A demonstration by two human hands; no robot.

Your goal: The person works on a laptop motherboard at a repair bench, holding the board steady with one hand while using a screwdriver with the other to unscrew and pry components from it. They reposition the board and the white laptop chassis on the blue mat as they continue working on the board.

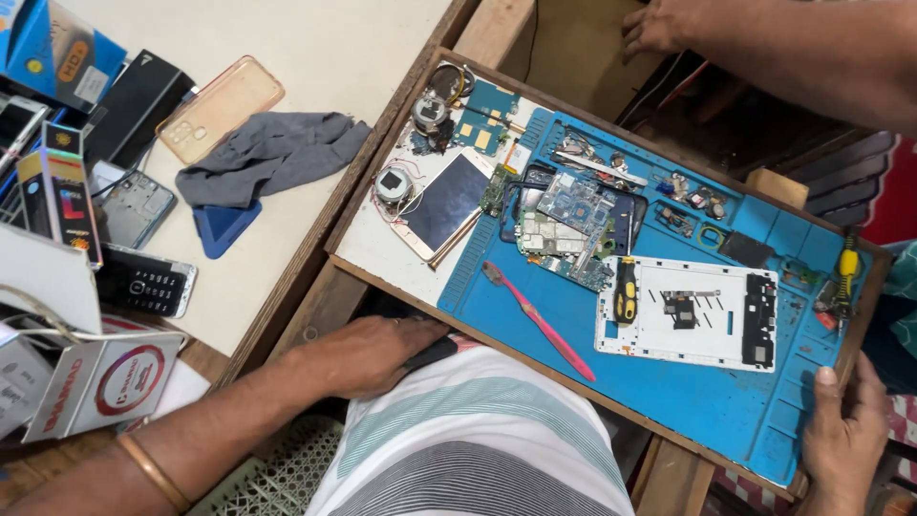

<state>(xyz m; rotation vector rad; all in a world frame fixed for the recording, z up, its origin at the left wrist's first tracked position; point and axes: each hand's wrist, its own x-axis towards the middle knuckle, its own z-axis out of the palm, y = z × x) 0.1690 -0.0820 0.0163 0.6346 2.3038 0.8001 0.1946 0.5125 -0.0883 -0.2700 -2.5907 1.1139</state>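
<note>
Holding the wooden tray [355, 250] across your lap, you have your right hand [845, 435] clamped on its near right corner, thumb lying on the blue mat [669, 387] that lines it, while your left hand [382, 354] rests at the tray's near left edge over something dark; whether those fingers are closed on it you cannot tell from here. Treat the tray as stiff but awkward: it looks broad, loaded and likely to tip, so a grip on two opposite edges, kept level, suits it best. Everything on it is loose and light and would probably slide: the white phone frame [702, 320] with a yellow-handled screwdriver [625, 291] lying at its left end, the pink toothbrush [540, 323] just beside, bare circuit boards [568, 225] that are fragile, and a phone with a dark screen [442, 203] on the white strip at the left. Small screws and parts sit in the mat's far compartments. Beyond the tray's far edge another person's hand [659, 24] reaches in. Off to your left, on the pale table [315, 48], lie a grey cloth [267, 153], a clear phone case [220, 107] and a keypad phone [145, 282]
</note>
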